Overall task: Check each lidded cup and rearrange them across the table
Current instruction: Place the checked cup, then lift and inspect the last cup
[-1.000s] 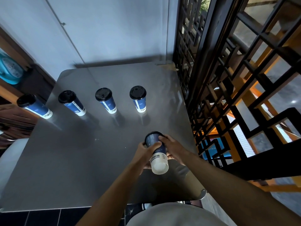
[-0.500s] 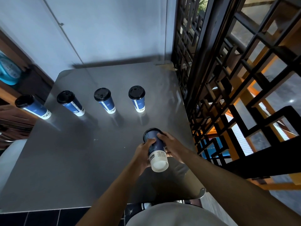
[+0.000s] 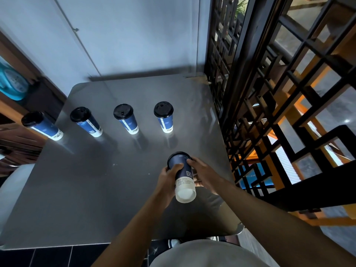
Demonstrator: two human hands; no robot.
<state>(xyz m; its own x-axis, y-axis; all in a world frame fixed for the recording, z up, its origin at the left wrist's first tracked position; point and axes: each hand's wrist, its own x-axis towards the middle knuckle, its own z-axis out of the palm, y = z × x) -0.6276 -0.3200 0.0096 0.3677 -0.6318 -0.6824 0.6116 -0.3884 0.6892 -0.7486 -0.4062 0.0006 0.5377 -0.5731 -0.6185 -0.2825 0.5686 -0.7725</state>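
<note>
Both hands, left [image 3: 167, 181] and right [image 3: 204, 172], grip the upturned lidded cup [image 3: 182, 177] above the table [image 3: 86, 189]

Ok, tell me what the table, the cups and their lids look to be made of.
Table: looks like brushed stainless steel, grey and dully reflective, showing blurred reflections under the cups.
Cups, such as the one held in both hands: likely coated paper, matte blue print over a white band.
Lids, like the rightmost standing one: probably moulded plastic, black with a slight sheen and raised rim.
</note>
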